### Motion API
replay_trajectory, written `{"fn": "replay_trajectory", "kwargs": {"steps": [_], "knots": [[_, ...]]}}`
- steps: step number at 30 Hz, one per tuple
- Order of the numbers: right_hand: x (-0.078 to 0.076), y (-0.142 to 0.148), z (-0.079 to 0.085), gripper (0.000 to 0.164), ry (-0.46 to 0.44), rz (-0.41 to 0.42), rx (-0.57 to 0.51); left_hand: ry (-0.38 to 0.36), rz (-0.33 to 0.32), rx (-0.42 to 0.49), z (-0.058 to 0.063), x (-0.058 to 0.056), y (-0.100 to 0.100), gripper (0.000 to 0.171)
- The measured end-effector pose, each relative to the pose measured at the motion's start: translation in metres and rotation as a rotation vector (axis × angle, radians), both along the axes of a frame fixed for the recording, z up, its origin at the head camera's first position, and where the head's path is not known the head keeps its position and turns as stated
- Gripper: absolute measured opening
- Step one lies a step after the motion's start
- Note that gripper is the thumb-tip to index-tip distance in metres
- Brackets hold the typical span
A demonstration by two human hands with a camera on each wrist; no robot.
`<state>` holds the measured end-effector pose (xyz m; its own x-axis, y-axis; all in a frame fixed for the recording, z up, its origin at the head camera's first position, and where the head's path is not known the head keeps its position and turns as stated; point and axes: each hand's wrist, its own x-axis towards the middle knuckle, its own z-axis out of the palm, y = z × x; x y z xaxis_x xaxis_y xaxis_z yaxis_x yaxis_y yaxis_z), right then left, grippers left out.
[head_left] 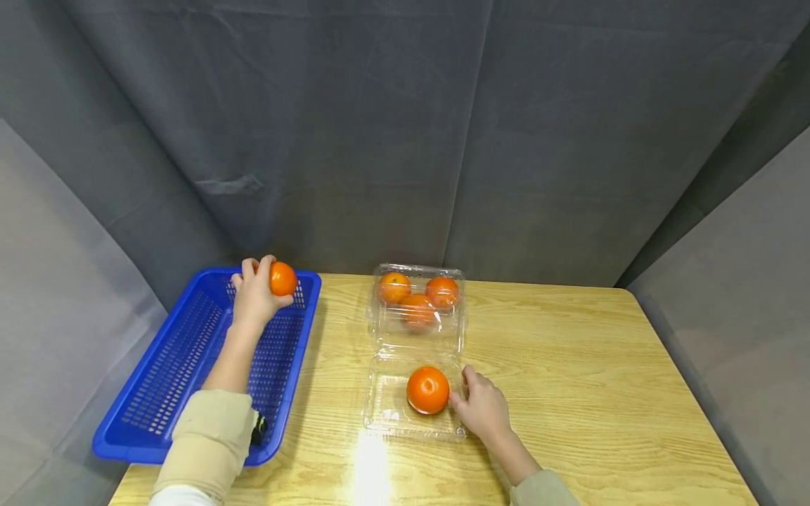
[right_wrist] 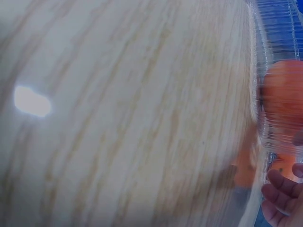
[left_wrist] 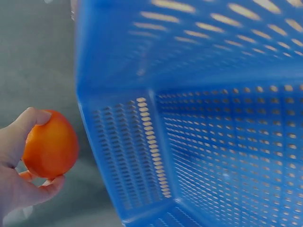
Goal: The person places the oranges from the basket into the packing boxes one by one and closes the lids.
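Observation:
My left hand (head_left: 254,295) grips an orange (head_left: 283,279) over the far right end of the blue basket (head_left: 314,330). In the left wrist view, the thumb and fingers wrap the orange (left_wrist: 51,144) just outside the basket wall (left_wrist: 118,156). A clear plastic clamshell box (head_left: 386,422) lies unfolded on the table, with one orange (head_left: 427,390) in its near half. My right hand (head_left: 486,407) is at that half's right edge, thumb close to the orange. In the right wrist view, its fingers (right_wrist: 279,189) are loosely bent beside the clear wall (right_wrist: 259,94).
Three oranges (head_left: 418,312) show through the clamshell's far half. A small dark object (head_left: 259,429) is partly hidden by the left sleeve, near the basket's front. Grey curtains (head_left: 468,140) stand behind the wooden table (head_left: 569,365) and at both sides.

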<state>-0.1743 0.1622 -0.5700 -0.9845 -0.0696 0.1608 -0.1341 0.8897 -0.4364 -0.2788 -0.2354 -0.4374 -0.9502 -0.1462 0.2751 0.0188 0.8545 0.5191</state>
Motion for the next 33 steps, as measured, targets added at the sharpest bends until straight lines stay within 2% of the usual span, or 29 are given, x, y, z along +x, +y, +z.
{"fn": "replay_trajectory", "kwargs": {"steps": [10, 19, 33], "knots": [[-0.001, 0.000, -0.001, 0.029, 0.012, -0.001, 0.020, 0.026, -0.115, -0.003, 0.022, 0.010, 0.032, 0.071], [-0.001, -0.001, -0.001, 0.031, 0.039, -0.006, 0.080, 0.034, -0.197, -0.040, 0.033, 0.021, 0.056, 0.072], [0.001, -0.002, 0.001, 0.032, 0.056, -0.017, 0.102, 0.015, -0.286, -0.092, 0.028, 0.036, 0.087, 0.072]]}}
